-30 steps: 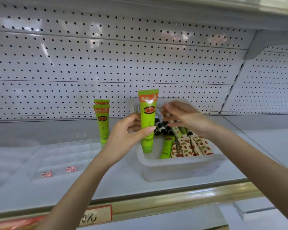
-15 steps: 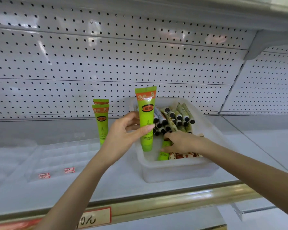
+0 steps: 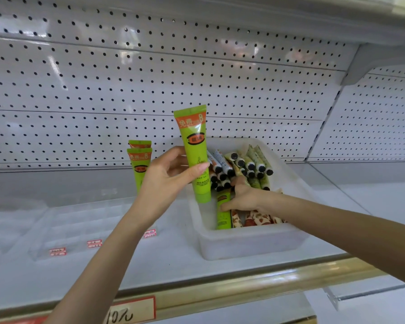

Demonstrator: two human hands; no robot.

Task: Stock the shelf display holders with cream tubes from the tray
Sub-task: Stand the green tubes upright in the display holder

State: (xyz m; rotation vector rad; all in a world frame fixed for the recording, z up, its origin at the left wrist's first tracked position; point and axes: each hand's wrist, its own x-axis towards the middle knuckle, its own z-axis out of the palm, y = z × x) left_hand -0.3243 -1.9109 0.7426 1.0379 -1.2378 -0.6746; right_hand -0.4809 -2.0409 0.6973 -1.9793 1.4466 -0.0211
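In the head view, the green tube (image 3: 195, 155) could slip, or topple the two standing tubes (image 3: 139, 167) at the far end of the clear holder (image 3: 80, 225), if swung left carelessly. It is pinched upright, cap down, between thumb and fingers of the raised left hand (image 3: 166, 181). The right hand (image 3: 243, 197) is laid, fingers curled, on another tube (image 3: 223, 213) in the tray (image 3: 248, 244); a grip cannot be confirmed.

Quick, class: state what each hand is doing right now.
Left hand: holds an upright green plastic tube with an orange band.
Right hand: grips a flat-lying green plastic tube in the white plastic tray.
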